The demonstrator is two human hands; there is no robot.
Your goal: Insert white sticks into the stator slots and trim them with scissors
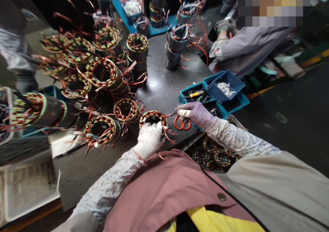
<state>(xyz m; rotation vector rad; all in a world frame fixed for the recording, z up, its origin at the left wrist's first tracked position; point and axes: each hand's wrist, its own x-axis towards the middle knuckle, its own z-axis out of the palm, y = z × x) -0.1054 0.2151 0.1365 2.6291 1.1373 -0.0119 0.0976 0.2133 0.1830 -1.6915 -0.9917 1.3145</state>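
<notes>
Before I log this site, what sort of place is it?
Probably a factory assembly bench, perhaps for motor parts: wire-wound rings crowd the dark table, and a blue tray holds small white pieces.

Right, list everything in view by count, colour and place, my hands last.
Wound ring: one, black and copper, front middle
Other wound rings: many, black, copper, yellow-green, mostly left
Looped tool handles: one pair, red, on table
Trays: several, blue, right and far side
White pieces: many, white, in trays
Yellow-handled tool: one, in tray
Table: one, dark, centre
Basket: one, white, lower left
Co-workers: at least two, edges
Left hand: one, white-gloved, on wound ring
Right hand: one, purple-and-white-gloved, at wire leads
</notes>
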